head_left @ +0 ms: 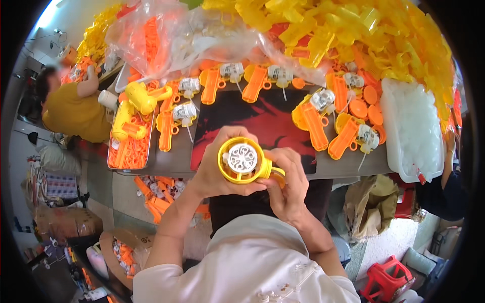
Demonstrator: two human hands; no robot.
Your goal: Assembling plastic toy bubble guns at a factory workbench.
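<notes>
Over the near edge of the table, I hold a yellow toy bubble gun with its round front turned up. A white disc with ring-shaped openings fills its mouth. My left hand is wrapped round the barrel, its fingers curled behind the rim. At the handle side, my right hand grips the yellow and orange grip with thumb and fingers. Beyond my hands lies a dark mat with a red pattern. Half-built guns with orange handles and white motor units stand round it.
An orange-filled tray at the left bears finished-looking yellow guns. On the right stands a translucent bin of whitish parts. Yellow shells are heaped at the back. A person in a yellow shirt sits far left; a red stool stands lower right.
</notes>
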